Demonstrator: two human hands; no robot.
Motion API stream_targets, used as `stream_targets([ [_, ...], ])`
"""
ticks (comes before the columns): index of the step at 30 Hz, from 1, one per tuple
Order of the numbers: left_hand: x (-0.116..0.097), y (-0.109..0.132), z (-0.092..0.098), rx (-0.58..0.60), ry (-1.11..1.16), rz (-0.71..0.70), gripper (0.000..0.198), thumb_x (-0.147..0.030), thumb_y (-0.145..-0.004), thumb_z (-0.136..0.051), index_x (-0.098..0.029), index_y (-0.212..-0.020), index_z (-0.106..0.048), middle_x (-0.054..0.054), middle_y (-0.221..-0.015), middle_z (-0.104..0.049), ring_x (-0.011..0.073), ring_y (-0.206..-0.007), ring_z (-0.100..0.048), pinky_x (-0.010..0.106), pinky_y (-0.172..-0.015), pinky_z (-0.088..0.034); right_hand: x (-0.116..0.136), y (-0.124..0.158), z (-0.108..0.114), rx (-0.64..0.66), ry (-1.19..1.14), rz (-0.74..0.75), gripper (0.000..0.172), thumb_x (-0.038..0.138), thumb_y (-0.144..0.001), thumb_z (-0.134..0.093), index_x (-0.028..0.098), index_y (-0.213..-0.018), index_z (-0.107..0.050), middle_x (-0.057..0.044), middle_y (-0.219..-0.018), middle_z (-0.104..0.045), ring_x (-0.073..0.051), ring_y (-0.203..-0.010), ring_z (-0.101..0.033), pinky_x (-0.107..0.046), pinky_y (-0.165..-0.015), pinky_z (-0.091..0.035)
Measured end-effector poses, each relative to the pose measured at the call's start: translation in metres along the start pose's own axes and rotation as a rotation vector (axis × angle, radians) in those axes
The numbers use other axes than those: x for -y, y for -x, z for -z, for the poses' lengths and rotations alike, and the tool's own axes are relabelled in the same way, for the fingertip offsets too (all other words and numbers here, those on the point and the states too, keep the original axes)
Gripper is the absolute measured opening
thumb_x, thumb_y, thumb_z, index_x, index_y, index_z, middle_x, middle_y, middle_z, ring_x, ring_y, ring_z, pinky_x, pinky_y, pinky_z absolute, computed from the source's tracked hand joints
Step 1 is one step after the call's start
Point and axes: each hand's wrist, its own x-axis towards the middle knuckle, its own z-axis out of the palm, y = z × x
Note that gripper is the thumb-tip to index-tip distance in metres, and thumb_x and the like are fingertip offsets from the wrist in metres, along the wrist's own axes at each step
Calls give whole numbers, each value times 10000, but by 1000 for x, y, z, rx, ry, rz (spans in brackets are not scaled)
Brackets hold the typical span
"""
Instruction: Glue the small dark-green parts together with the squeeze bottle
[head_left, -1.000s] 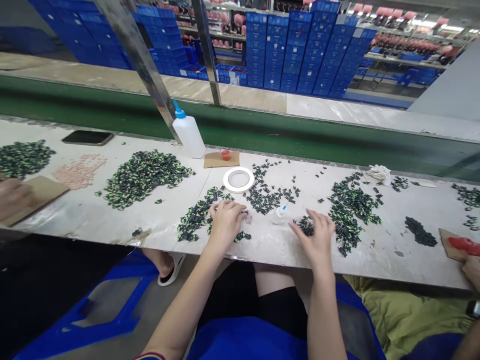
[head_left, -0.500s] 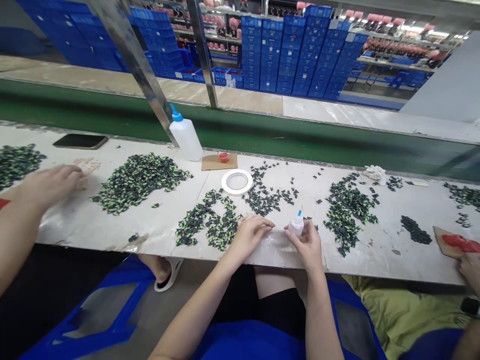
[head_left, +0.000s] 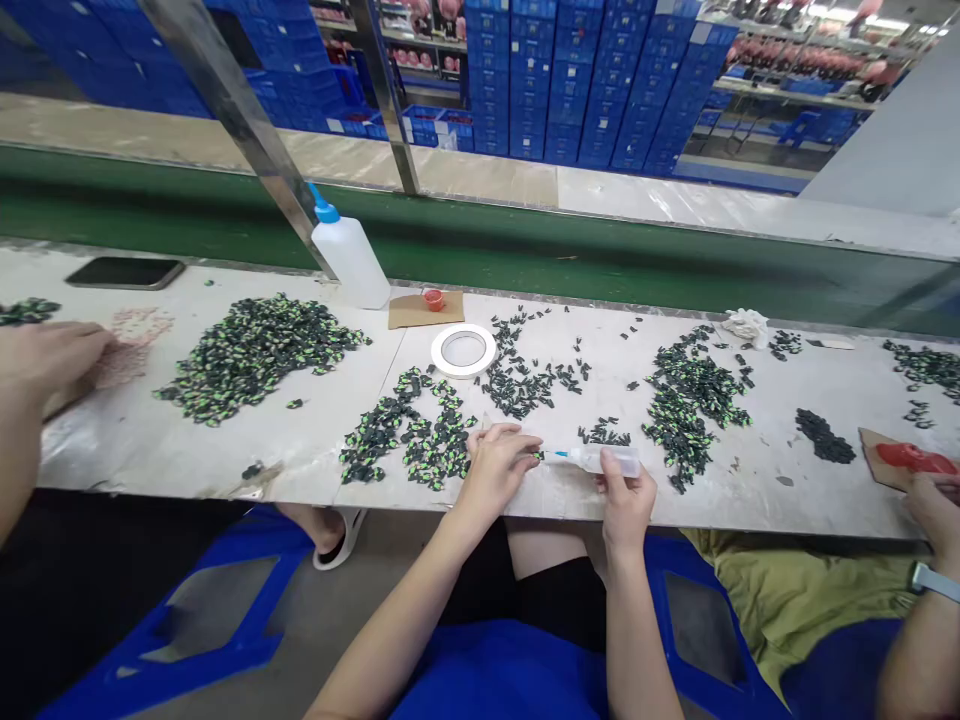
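Note:
My left hand (head_left: 495,468) is closed above the table edge, pinching a small black-and-green piece (head_left: 538,456) at its fingertips. My right hand (head_left: 628,500) grips a small white dropper bottle (head_left: 609,460), tipped on its side. The bottle's thin blue needle tip points left and reaches close to the pinched piece; whether they touch I cannot tell. Beside my left hand lie loose heaps of black-and-green pieces (head_left: 439,440). Just beyond the bottle is a small cluster of dark pieces (head_left: 604,433), and farther back more dark pieces (head_left: 517,385) are scattered.
A roll of white tape (head_left: 463,351), a red cup (head_left: 433,299) on cardboard (head_left: 405,312) and a large blue-capped bottle (head_left: 351,262) stand behind. Larger heaps (head_left: 255,355) (head_left: 694,400) lie either side. Co-workers' hands (head_left: 52,355) (head_left: 934,510) are at both ends.
My right hand has tipped the dropper bottle from upright to nearly level, its tip now toward my left fingers. The black-and-green piece now shows there. The co-worker's hand at left has shifted left.

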Motion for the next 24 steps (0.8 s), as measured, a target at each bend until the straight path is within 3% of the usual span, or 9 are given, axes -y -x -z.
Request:
stream_targets([
  [3, -2, 0, -1, -7, 2, 36, 198, -124, -757, -701, -222, -928, -689, 8, -864, -718, 226, -1114, -544, 436, -981, -221, 1, 2, -6, -17, 107, 42, 449, 530, -585, -715, 103, -646, -590, -37, -561, -565, -133, -520, -508, -256, -506, -418],
  [10, -8, -2, 1, -22, -4, 110, 156, -126, -720, -731, -202, -853, -704, 30, -943, -710, 211, -947, -637, 436, -986, -252, -2, 0, -7, 6, 195, 55, 455, 541, -613, -677, 91, -661, -624, -57, -593, -608, -166, -569, -560, -262, -532, -438],
  [24, -4, -3, 0, -17, 4, 98, 116, -143, -724, -736, -196, -821, -701, 40, -961, -710, 222, -936, -635, 466, -986, -240, -6, -1, -8, 36, 236, 118, 428, 510, -672, -661, 82, -696, -654, -61, -615, -624, -157, -566, -558, -251, -527, -433],
])
